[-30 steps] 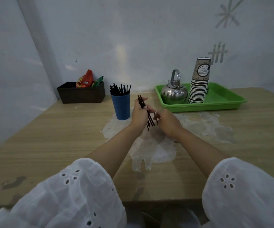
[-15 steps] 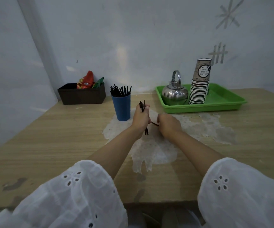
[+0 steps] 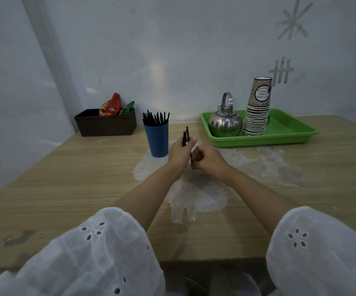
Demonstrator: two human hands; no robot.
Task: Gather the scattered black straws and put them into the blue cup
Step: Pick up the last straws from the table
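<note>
A blue cup (image 3: 157, 139) stands on the wooden table (image 3: 66, 189) with several black straws (image 3: 155, 119) sticking out of its top. Just right of the cup, my left hand (image 3: 180, 153) grips a small bundle of black straws (image 3: 186, 135) held nearly upright, their tops poking above my fingers. My right hand (image 3: 208, 160) is curled right beside it, touching the lower ends of the bundle; the straws' lower part is mostly hidden between the two hands.
A green tray (image 3: 283, 133) at the back right carries a steel kettle (image 3: 225, 122) and a tall stack of paper cups (image 3: 257, 107). A dark box (image 3: 106, 124) with snack packets sits at the back left, near the wall. A pale worn patch (image 3: 196, 195) lies under my hands.
The straw bundle has gone from slanted to nearly upright in my left hand. My right hand has closed in against its lower end. Both hands stay beside the cup.
</note>
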